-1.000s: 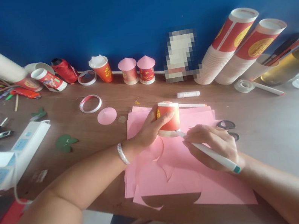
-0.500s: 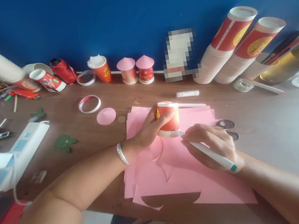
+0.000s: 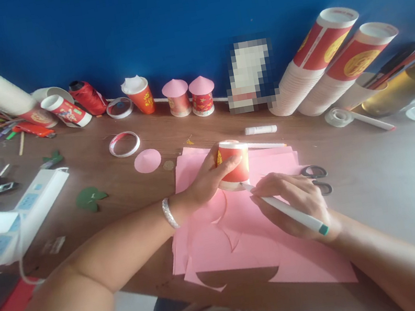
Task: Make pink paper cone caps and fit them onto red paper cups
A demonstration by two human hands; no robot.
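Note:
My left hand (image 3: 211, 177) wraps around a red and white paper cup (image 3: 236, 165), which stands on a pile of pink paper sheets (image 3: 242, 245). Between the fingers of my right hand (image 3: 292, 197) is a white marker (image 3: 295, 215) with a green end. Its tip meets the cup's lower white band or lies just beside it; I cannot tell which. Curved cuts show in the top pink sheets. Partly behind my right hand lie dark-handled scissors (image 3: 316, 177). A white stick (image 3: 261, 145) rests on the paper behind the cup.
Two cups with pink cone tops (image 3: 179, 99) stand by the blue wall. Tall cup stacks (image 3: 315, 60) lean at the right. A pink cone (image 3: 147, 161), tape rings (image 3: 124, 144), a glue stick (image 3: 261, 129) and a power strip (image 3: 23, 218) lie around the table.
The marker's tip has shifted very slightly left along the cup's lower edge. My left hand and the cup keep their place.

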